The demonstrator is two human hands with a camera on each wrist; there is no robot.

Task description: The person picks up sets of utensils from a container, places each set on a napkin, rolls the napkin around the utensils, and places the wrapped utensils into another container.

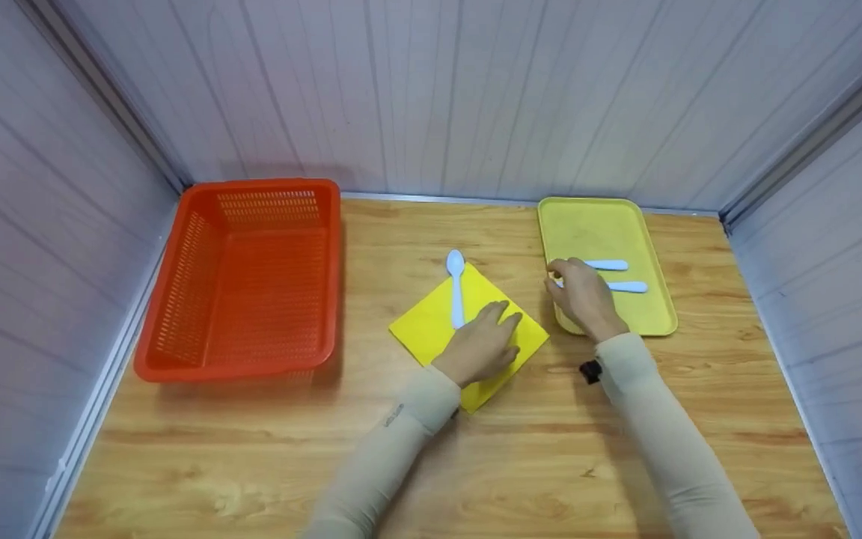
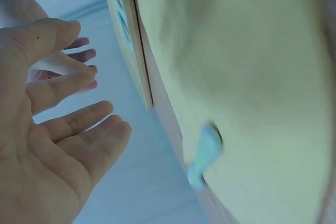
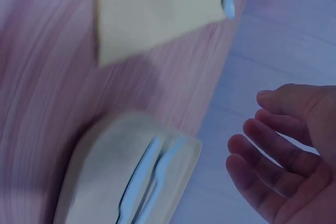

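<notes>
A folded yellow napkin lies in the middle of the table with a pale blue spoon on it, the bowl reaching past its far corner. Over the napkin hovers my left hand, fingers loosely extended and holding nothing; its palm shows apart from the cloth in the left wrist view. My right hand is above the left side of a yellow tray, fingers loosely bent with nothing between them. On the tray lie a pale knife and a second slim utensil, perhaps a fork; the right hand partly hides both in the head view.
A red plastic basket with slotted sides stands on the left of the wooden table. Pale panelled walls close in the back and both sides, and the tray sits near the back wall.
</notes>
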